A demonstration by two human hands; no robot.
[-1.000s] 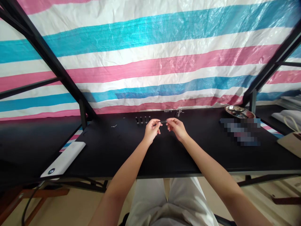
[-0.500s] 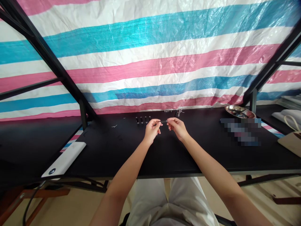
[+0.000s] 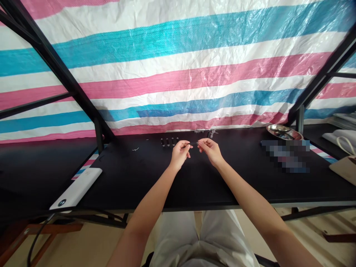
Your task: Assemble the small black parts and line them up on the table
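Above the black table, a small dark strip (image 3: 194, 143) stretches between my two hands; its kind is too small to make out. My left hand (image 3: 180, 152) pinches its left end between thumb and fingertips. At the other end my right hand (image 3: 209, 151) has thumb and forefinger closed on it. Just beyond my left hand, several short black pieces with silvery ends (image 3: 167, 142) lie in a row. Behind my right hand sit several tiny shiny metal parts (image 3: 198, 131) and a small clear bag-like item with white threads (image 3: 212, 133).
The black table (image 3: 133, 181) meets a striped plastic sheet (image 3: 178, 81) at its back. A white power bank (image 3: 79, 187) with a cable lies at left. To the right are a round metal dish (image 3: 285, 132), a blurred-out item (image 3: 287, 155) and a beige bag (image 3: 345, 168).
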